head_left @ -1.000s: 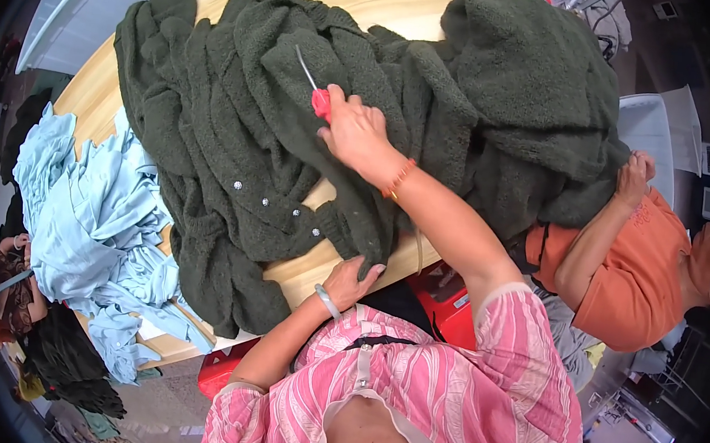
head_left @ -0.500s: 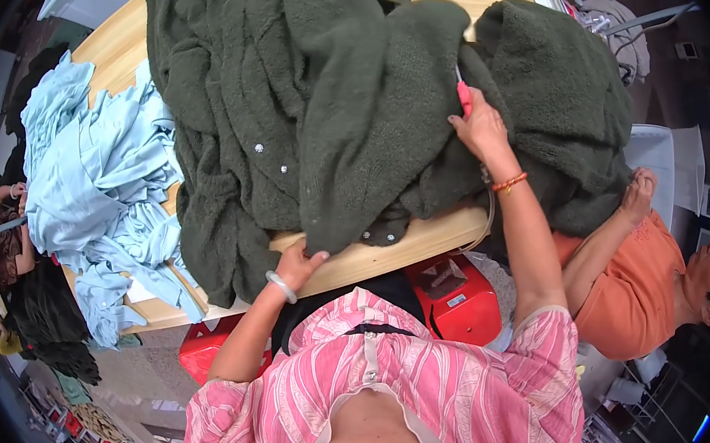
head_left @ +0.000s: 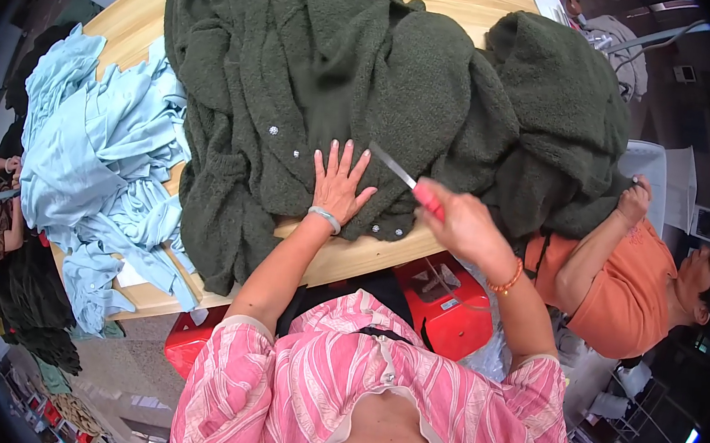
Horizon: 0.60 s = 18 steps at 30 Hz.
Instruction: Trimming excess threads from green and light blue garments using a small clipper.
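A dark green fleecy garment (head_left: pixel 419 91) with shiny round buttons lies bunched over the wooden table (head_left: pixel 325 261). My left hand (head_left: pixel 339 188) rests flat on it near the table's front edge, fingers spread. In my right hand (head_left: pixel 478 233) is a knife-like tool (head_left: pixel 427 199) with a pinkish-red handle and a narrow metal blade. The blade points up and left over the cloth, its tip right of my left fingertips. Blur softens the right fingers, which are closed round the handle. Whether the blade touches the cloth I cannot tell.
Light blue garments (head_left: pixel 97 145) are heaped on the table's left. More dark green cloth (head_left: pixel 555 96) lies at the right, where a co-worker in an orange top (head_left: pixel 613 289) sits close. Behind that person stands a white bin (head_left: pixel 647 164). Red stools (head_left: pixel 449 307) are under the table edge.
My left hand has moved from the table edge up and right onto the green garment, spreading flat. My right hand has come down and left with the tool. The garment's front folds lie flatter.
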Tool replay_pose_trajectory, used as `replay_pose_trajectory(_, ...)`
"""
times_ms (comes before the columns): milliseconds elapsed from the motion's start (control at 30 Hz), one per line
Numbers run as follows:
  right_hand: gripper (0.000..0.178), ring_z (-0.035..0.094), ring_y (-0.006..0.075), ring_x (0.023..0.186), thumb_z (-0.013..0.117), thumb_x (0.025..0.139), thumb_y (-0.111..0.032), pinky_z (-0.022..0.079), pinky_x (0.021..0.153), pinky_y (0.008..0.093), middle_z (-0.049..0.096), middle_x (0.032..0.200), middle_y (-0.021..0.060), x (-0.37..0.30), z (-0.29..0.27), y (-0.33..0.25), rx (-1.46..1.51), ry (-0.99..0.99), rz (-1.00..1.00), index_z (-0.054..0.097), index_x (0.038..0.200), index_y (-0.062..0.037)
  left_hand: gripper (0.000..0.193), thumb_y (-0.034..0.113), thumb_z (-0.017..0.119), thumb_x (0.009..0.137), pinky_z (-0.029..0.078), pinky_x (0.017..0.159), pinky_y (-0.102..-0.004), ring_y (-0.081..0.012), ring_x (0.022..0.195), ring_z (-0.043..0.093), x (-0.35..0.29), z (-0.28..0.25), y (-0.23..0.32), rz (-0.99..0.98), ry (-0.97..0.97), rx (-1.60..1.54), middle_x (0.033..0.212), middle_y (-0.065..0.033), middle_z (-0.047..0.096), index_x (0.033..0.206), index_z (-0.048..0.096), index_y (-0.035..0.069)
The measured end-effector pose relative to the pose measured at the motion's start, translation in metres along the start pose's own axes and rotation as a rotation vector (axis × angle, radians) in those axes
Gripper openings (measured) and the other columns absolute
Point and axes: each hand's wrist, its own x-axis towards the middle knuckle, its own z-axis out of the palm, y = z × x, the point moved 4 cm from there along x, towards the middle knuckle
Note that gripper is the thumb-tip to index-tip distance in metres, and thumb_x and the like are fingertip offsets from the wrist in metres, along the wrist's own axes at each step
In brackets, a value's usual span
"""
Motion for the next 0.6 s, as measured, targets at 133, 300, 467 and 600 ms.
replay_pose_trajectory(133,0.041,0.064,0.0408,0.079,0.064,0.086,-0.025,0.051,0.069,0.0488,0.065,0.081,0.0224,-0.004,0.027,-0.015,-0.075,-0.052,-0.102,0.055,0.122,-0.0068,0.07,0.049,0.061,0.083,0.005,0.109,-0.0676,-0.0419,0.141,0.017,0.002,0.003,0.001,-0.013,-0.035,0.029,0.152,-0.0096,0.028,0.144,0.038,0.022)
replay_pose_trajectory(300,0.032,0.064,0.0403,0.079,0.061,0.087,-0.026,0.05,0.067,0.0499,0.066,0.078,0.0215,0.05,0.038,-0.041,-0.16,0.012,-0.218,0.058,0.111,-0.0047,0.07,0.049,0.062,0.081,0.005,0.109,-0.0698,-0.0423,0.14,0.019,0.003,0.003,-0.005,0.025,-0.006,0.047,0.151,-0.0082,0.031,0.142,0.041,0.023)
replay_pose_trajectory(467,0.03,0.064,0.0401,0.08,0.061,0.087,-0.026,0.05,0.071,0.0498,0.066,0.08,0.022,0.075,0.048,-0.034,-0.227,-0.019,-0.27,0.058,0.109,-0.0055,0.072,0.054,0.063,0.078,0.004,0.11,-0.0688,-0.0418,0.14,0.021,0.003,0.006,-0.003,0.06,-0.001,0.05,0.15,-0.0058,0.032,0.142,0.042,0.026)
replay_pose_trajectory(600,0.033,0.065,0.0396,0.08,0.061,0.087,-0.026,0.05,0.071,0.0493,0.066,0.081,0.0212,0.025,0.045,-0.026,-0.199,-0.11,-0.308,0.059,0.114,-0.0063,0.073,0.055,0.062,0.079,0.006,0.111,-0.0665,-0.0395,0.14,0.022,0.001,0.012,-0.001,0.043,0.013,0.034,0.15,-0.0049,0.032,0.142,0.041,0.027)
